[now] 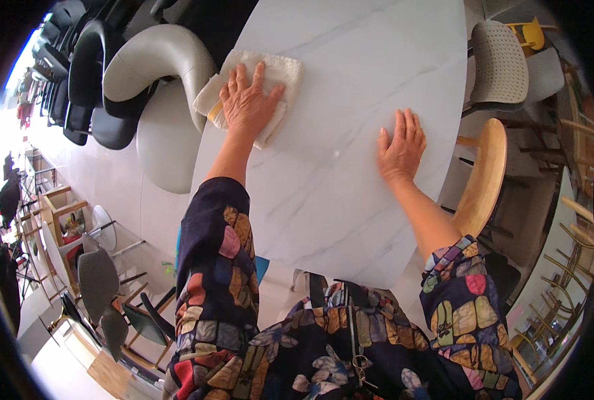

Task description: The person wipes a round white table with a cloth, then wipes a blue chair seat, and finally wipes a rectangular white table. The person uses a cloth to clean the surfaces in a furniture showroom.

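My left hand (249,102) lies palm down with spread fingers on a folded cream towel (289,75), pressing it flat near the left edge of a white marble-patterned table (322,200). A yellow stripe shows on the towel beside the wrist, and one corner of the cloth reaches over the table's edge. On the right part of the tabletop rests my right hand (402,147), palm down, its thumb apart from the fingers and no object under it that I can see.
A cream padded chair (169,135) stands close to the table's left edge. Along the right edge are a perforated beige chair (499,65) and a chair with a curved wooden back (484,170). More chairs, among them a grey one (96,280), crowd the floor at lower left.
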### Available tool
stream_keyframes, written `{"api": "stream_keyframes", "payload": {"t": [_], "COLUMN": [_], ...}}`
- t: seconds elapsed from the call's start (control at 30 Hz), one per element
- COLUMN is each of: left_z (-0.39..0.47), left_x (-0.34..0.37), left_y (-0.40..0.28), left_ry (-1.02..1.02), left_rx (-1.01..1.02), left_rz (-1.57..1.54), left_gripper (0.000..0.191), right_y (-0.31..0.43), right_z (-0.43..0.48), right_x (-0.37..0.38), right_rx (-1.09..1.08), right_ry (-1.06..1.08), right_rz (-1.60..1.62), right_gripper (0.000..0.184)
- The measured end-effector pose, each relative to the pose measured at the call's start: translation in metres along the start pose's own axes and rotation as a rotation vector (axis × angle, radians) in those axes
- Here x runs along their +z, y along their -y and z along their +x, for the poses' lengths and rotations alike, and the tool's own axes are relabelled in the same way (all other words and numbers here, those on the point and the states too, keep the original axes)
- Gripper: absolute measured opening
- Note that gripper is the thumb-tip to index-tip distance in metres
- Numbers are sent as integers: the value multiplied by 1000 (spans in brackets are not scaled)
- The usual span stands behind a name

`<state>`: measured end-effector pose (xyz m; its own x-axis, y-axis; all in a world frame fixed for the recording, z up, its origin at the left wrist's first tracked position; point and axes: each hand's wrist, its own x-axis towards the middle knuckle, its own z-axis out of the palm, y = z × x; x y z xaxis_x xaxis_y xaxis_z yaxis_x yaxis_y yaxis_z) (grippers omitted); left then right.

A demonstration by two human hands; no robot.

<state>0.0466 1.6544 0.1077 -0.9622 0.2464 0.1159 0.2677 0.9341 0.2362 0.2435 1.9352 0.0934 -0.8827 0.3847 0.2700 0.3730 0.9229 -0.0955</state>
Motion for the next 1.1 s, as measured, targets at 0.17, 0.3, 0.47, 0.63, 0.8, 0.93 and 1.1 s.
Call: {"api": "stream_keyframes", "payload": {"t": [0.17,0.3,0.47,0.63,0.8,0.93,1.1], "left_z": [-35,-85,-141,-200,-253,-295,-302], "left_x": [-6,-19,-37,-42,-49,-48,-45], "left_y": [14,46,66,98,109,100,84], "left_ry": [10,36,128,100,86,68,103], "left_rx": [-2,-62,-194,-275,-276,-204,-170], "left_rz": [70,106,164,124,115,96,90], "left_gripper": [76,75,75,74,75,76,75], "right_y": [-9,-3,-7,-6,-6,-7,-3], "right_z": [4,3,5,6,7,5,1], "right_x": [4,8,11,14,16,20,16], "right_rx": [5,-1,-1,7,-8,-12,-27], "right_ry": [-21,-18,-32,-26,-31,-52,-56], "right_rz": [-7,-9,11,9,12,16,-6], "right_gripper": [61,61,60,60,59,59,60]}}
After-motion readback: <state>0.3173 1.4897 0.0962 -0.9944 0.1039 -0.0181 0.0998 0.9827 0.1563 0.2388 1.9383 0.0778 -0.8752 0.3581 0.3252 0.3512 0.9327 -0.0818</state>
